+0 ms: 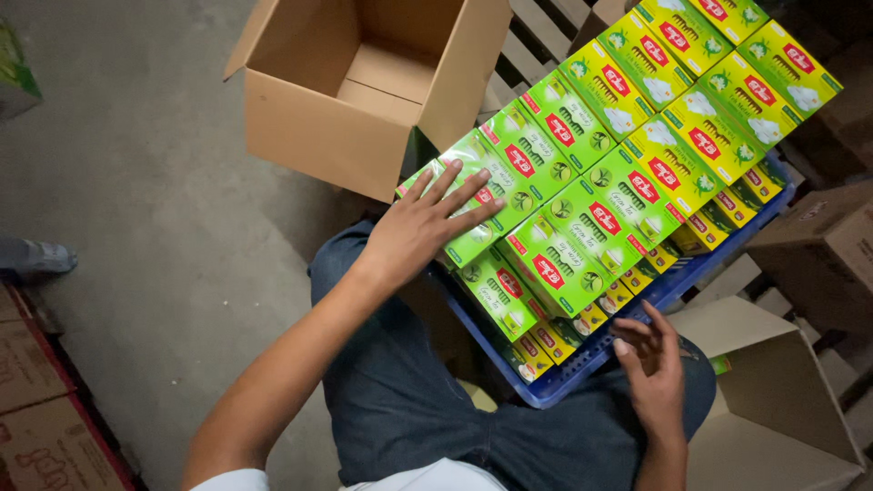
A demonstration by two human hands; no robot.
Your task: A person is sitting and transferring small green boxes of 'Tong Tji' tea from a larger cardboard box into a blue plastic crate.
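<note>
The open cardboard box (pixel 364 86) on the floor has nothing in it that shows, so judging from that, none of the green cartons has gone in yet and the packing is at its very start. All of the cartons sit stacked in the blue crate (pixel 600 350) in front of the person's knees. The left hand (pixel 427 223) lies flat, fingers spread wide, on the nearest green carton (pixel 477 195) at the top left end of the stack; it presses rather than grips. The right hand (pixel 650 364) hovers just beside the crate's near rim, fingers loosely curled and holding nothing. On the top layer I count about eleven cartons in two long rows, though the far end runs out of view, so the count may be short. Under them at least one more layer shows only by its yellow and green edges, too hidden to count. There is one open box on the floor, another open box (pixel 773 409) at the lower right, and one crate.
</note>
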